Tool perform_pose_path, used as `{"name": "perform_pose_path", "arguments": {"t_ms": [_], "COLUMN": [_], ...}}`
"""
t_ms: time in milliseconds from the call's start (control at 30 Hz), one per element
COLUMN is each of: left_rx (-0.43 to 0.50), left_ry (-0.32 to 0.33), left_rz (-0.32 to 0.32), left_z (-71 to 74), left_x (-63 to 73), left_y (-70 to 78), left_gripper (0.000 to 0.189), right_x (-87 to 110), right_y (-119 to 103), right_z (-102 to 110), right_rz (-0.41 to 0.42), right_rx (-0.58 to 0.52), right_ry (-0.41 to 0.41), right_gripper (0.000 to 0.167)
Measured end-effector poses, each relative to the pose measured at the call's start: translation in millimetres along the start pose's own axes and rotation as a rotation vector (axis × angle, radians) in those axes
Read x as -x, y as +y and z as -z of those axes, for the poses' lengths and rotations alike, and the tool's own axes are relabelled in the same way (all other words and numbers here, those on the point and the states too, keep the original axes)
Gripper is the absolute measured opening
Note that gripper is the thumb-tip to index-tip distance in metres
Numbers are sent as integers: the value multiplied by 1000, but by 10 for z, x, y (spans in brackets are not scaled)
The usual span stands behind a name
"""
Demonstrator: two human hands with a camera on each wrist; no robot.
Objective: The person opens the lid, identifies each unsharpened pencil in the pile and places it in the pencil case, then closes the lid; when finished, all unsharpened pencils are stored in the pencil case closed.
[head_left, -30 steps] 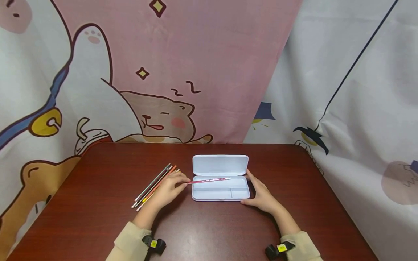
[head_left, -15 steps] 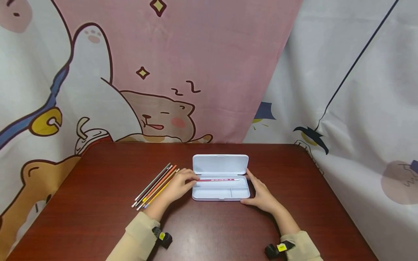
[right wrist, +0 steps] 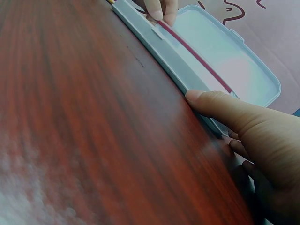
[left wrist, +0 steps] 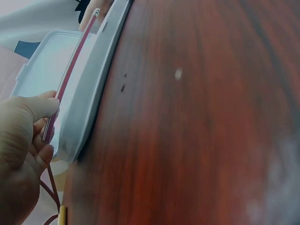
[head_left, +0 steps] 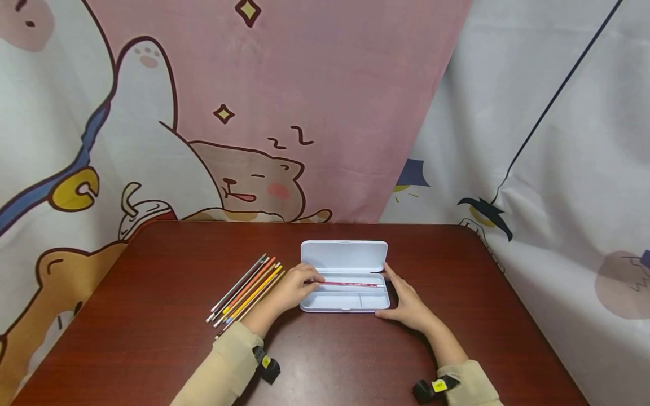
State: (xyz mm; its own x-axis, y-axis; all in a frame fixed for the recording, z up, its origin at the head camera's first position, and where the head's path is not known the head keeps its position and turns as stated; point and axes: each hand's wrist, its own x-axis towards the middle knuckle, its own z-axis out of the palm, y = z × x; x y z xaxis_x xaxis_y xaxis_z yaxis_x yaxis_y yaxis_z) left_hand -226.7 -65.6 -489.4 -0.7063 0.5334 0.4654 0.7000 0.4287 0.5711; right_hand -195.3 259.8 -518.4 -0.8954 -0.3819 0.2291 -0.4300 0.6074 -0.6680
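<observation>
A white pencil case (head_left: pixel 345 256) stands on the table with its lid raised; its tray has a long compartment and smaller ones in front. My left hand (head_left: pixel 290 288) pinches one end of a red pencil (head_left: pixel 350 284) between thumb and fingers. In the left wrist view the pencil (left wrist: pixel 75 65) slants over the case, its far end near the right side. My right hand (head_left: pixel 408 304) holds the right end of the case, thumb on the front edge and fingers toward the back. The right wrist view shows that thumb (right wrist: pixel 206 101) against the case wall.
Several pencils (head_left: pixel 249 290) lie slanted side by side left of the case, partly behind my left forearm. The brown table (head_left: pixel 345 361) ends at a cartoon-printed curtain (head_left: pixel 355 113). A small black camera (head_left: pixel 269 369) is strapped to each wrist.
My left hand has moved right with the red pencil, which now lies farther over the case's long compartment. More of the loose pencils show. My right hand has stayed on the case.
</observation>
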Motion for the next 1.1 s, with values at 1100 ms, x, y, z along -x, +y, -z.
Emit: {"name": "perform_pose_path", "arguments": {"t_ms": [1100], "left_rx": [-86], "left_ry": [-23], "left_rz": [5], "left_z": [-88], "left_x": [-13], "left_y": [-53], "left_gripper": [10], "right_x": [4], "right_y": [-9], "right_z": [4], "right_rz": [6], "right_rx": [12], "right_ry": [-2], "right_gripper": [115]}}
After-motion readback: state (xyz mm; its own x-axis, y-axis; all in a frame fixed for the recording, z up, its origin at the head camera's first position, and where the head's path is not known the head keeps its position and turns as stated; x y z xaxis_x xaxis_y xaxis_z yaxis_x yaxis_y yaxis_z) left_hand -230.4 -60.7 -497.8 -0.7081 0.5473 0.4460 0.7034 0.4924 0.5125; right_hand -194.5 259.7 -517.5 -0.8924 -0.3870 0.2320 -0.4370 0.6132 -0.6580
